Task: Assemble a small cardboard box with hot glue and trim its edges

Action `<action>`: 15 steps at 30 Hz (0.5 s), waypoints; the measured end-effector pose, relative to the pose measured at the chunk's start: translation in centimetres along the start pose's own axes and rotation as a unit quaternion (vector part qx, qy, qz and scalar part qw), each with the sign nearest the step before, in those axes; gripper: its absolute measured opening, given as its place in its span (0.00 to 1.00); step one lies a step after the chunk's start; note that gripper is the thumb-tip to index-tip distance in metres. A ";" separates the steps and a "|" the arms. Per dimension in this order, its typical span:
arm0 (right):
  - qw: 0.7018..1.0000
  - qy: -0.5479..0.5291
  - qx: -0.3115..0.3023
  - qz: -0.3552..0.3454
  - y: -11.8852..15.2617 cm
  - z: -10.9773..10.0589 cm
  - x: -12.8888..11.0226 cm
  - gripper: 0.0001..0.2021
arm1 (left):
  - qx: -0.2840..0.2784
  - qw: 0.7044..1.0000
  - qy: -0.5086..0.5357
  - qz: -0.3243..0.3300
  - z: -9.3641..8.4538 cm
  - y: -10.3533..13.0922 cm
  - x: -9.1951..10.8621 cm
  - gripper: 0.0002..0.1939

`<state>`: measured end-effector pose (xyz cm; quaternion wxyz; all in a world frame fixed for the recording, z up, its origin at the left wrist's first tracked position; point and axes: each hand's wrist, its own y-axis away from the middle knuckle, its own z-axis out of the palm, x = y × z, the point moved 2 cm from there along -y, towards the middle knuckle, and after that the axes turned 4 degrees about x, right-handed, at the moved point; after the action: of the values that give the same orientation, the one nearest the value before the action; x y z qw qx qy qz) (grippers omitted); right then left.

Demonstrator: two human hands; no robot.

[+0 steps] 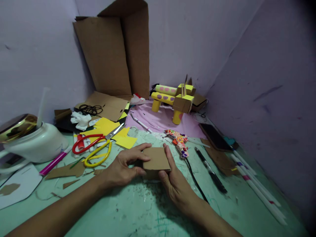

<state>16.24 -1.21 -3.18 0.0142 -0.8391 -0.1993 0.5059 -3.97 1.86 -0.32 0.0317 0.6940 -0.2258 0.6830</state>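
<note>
"Cardboard box (157, 158), small, right in front of me above the bench (123, 214). Whether its underside touches, I can't tell."

"How are your fingers set?"

"Closed round it, only as far open as the box is wide. My left fingers (139, 155) reach over its left edge; my right fingers (169, 158) lie along its right side."

"What worries you?"

"Squeezing from both sides: too hard, and I think the walls could buckle; unevenly, and it might twist out of square."

"Anything nearby?"

"The glue gun (180, 142) lies just beyond my right fingers, its black cord (193, 179) running beside my right arm (204, 219). Snagging that could drag the gun into the box."
</note>
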 end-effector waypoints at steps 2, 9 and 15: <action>1.000 0.003 0.000 -0.007 0.0 0.1 0.0 0.38 | 0.006 1.000 0.007 0.005 0.0 0.0 0.0 0.16; 0.999 0.025 0.010 -0.035 0.1 0.4 0.2 0.38 | 0.017 1.000 0.003 0.019 -0.2 0.0 -0.1 0.17; 0.999 0.013 0.019 -0.024 0.1 0.6 0.1 0.40 | 0.010 0.999 -0.035 0.032 -0.2 -0.2 0.0 0.14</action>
<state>15.80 -1.37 -3.55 0.0450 -0.8404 -0.2091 0.4980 -4.11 2.11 -0.30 -0.0047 0.7102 -0.2420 0.6611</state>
